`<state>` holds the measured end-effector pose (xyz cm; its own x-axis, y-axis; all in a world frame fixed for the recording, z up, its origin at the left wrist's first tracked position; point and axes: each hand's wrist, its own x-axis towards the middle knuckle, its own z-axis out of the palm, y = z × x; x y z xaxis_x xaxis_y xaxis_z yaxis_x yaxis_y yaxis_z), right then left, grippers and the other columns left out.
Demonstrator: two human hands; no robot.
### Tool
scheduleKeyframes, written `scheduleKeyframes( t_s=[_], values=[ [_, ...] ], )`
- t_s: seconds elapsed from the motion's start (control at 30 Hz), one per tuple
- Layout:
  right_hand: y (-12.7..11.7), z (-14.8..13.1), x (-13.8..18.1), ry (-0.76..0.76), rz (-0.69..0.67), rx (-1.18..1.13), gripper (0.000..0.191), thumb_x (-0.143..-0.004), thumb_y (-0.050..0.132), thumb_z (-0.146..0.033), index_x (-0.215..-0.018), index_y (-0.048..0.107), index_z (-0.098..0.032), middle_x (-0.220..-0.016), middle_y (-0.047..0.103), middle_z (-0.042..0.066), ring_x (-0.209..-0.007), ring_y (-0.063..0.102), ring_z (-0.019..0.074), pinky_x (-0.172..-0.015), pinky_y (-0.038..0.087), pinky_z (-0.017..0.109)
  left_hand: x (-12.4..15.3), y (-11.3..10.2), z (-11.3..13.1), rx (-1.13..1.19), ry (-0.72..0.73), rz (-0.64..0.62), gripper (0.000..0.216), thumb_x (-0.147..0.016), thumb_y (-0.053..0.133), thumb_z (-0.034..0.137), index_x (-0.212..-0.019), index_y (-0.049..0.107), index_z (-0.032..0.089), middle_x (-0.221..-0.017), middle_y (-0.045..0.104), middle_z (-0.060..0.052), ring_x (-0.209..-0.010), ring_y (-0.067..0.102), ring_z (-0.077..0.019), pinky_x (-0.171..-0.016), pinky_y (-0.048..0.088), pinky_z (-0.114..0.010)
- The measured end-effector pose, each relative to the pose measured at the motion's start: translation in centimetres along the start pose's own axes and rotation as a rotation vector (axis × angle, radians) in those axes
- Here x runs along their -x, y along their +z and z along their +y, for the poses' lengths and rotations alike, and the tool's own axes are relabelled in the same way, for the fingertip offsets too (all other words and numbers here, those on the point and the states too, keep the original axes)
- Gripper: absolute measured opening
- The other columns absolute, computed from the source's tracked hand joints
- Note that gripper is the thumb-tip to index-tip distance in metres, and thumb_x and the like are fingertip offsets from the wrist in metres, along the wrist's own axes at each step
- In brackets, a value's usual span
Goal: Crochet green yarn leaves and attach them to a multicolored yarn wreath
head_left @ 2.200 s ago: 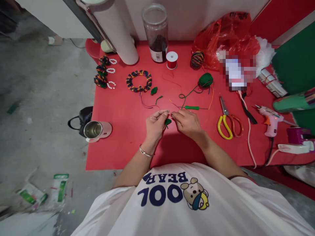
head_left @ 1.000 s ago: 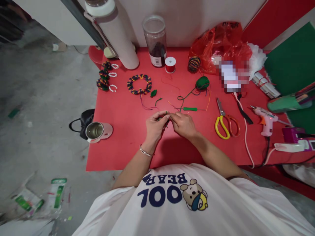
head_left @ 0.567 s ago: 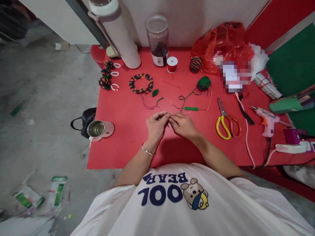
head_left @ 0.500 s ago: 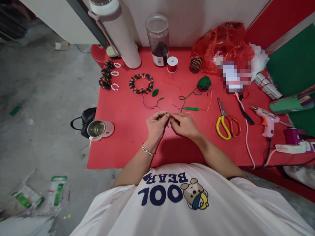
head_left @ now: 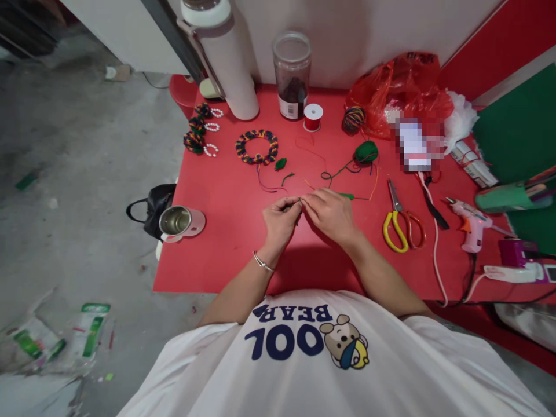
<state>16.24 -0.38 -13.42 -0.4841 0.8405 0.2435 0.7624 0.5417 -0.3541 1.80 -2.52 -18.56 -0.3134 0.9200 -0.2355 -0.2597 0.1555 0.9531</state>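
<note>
My left hand [head_left: 280,219] and my right hand [head_left: 330,212] meet fingertip to fingertip above the red table [head_left: 226,231]. Both are pinched shut on a small dark green piece, almost hidden between the fingers. A silver bracelet [head_left: 262,262] circles my left wrist. Just behind my right hand lies a green-handled hook [head_left: 347,196] among loose coloured threads. Farther back sit a green yarn ball [head_left: 365,152], a multicoloured crocheted ring [head_left: 256,146] and a small green leaf piece [head_left: 280,164].
Yellow-handled scissors [head_left: 396,225] and a pink glue gun [head_left: 469,223] with its cord lie to the right. A jar [head_left: 291,75], a red thread spool [head_left: 313,117], a white roll [head_left: 230,63] and a red plastic bag [head_left: 402,92] line the back. A metal cup [head_left: 176,222] stands at the left edge.
The green piece showed below my left fingers at first; now it is tucked between both pinched hands. My hands have stayed together mid-table while the view shifted slightly.
</note>
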Motion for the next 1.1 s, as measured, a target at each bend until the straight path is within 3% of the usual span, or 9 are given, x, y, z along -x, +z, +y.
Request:
scheduleKeyframes(
  t_s=[0.17, 0.33, 0.47, 0.6, 0.7, 0.93, 1.1],
  values=[
    [-1.3, -0.8, -1.0, -0.06, -0.092, 0.183, 0.029, -0.106, 0.051, -0.021, -0.093, 0.076, -0.017, -0.088, 0.075, 0.01, -0.084, 0.061, 0.0222, -0.065, 0.03, 0.035, 0.0, 0.2, 0.1, -0.003, 0.023, 0.015, 0.016, -0.07, 0.083, 0.027, -0.081, 0.082, 0.016, -0.065, 0.07, 0.001, -0.053, 0.055, -0.0074, -0.053, 0.044, -0.02],
    [-1.5, -1.4, -1.4, -0.09, -0.091, 0.227, 0.031, -0.105, 0.049, -0.018, -0.088, 0.075, -0.016, -0.084, 0.073, 0.012, -0.083, 0.061, 0.0231, -0.063, 0.029, 0.035, 0.0, 0.4, 0.9, -0.048, 0.035, 0.034, 0.013, -0.068, 0.079, 0.024, -0.078, 0.082, 0.016, -0.063, 0.069, 0.001, -0.052, 0.05, -0.0074, -0.05, 0.037, -0.019],
    [-0.3, -0.9, -1.0, 0.024, -0.001, 0.071, 0.026, -0.103, 0.053, -0.025, -0.091, 0.076, -0.017, -0.09, 0.076, 0.011, -0.085, 0.065, 0.0227, -0.069, 0.039, 0.033, 0.1, 0.5, 1.4, 0.01, -0.011, 0.001, 0.014, -0.069, 0.077, 0.025, -0.079, 0.082, 0.016, -0.061, 0.069, 0.0, -0.052, 0.052, -0.0086, -0.049, 0.037, -0.02],
    [0.9, 0.0, -0.5, 0.186, 0.127, -0.302, 0.017, -0.098, 0.058, -0.027, -0.098, 0.074, -0.02, -0.093, 0.075, 0.008, -0.082, 0.067, 0.0195, -0.074, 0.05, 0.031, 0.2, 0.5, 1.9, 0.003, -0.06, -0.018, 0.015, -0.07, 0.079, 0.026, -0.079, 0.081, 0.014, -0.056, 0.064, 0.001, -0.047, 0.048, -0.0078, -0.046, 0.035, -0.021],
    [1.0, 0.4, -0.6, 0.207, 0.213, -0.5, 0.019, -0.091, 0.066, -0.025, -0.11, 0.07, -0.024, -0.102, 0.072, 0.005, -0.085, 0.067, 0.0179, -0.073, 0.055, 0.03, 0.3, 0.5, 2.1, -0.022, -0.07, -0.019, 0.015, -0.071, 0.078, 0.026, -0.079, 0.08, 0.014, -0.054, 0.062, 0.002, -0.046, 0.048, -0.0078, -0.045, 0.034, -0.021],
    [0.4, 0.3, -1.2, 0.199, 0.186, -0.603, 0.034, -0.087, 0.066, -0.016, -0.119, 0.067, -0.029, -0.11, 0.067, 0.005, -0.09, 0.07, 0.0174, -0.074, 0.06, 0.031, 0.2, 0.5, 1.8, -0.019, -0.047, -0.041, 0.019, -0.072, 0.078, 0.029, -0.083, 0.083, 0.014, -0.053, 0.061, 0.002, -0.045, 0.046, -0.0074, -0.045, 0.03, -0.021],
    [0.3, 0.2, -1.3, 0.175, 0.187, -0.57, 0.039, -0.087, 0.066, -0.014, -0.123, 0.067, -0.03, -0.112, 0.067, 0.005, -0.09, 0.072, 0.0184, -0.083, 0.063, 0.036, 0.1, 0.3, 1.2, 0.003, -0.023, -0.061, 0.021, -0.073, 0.079, 0.029, -0.087, 0.085, 0.015, -0.051, 0.057, 0.003, -0.045, 0.04, -0.0066, -0.045, 0.027, -0.022]
  ],
)
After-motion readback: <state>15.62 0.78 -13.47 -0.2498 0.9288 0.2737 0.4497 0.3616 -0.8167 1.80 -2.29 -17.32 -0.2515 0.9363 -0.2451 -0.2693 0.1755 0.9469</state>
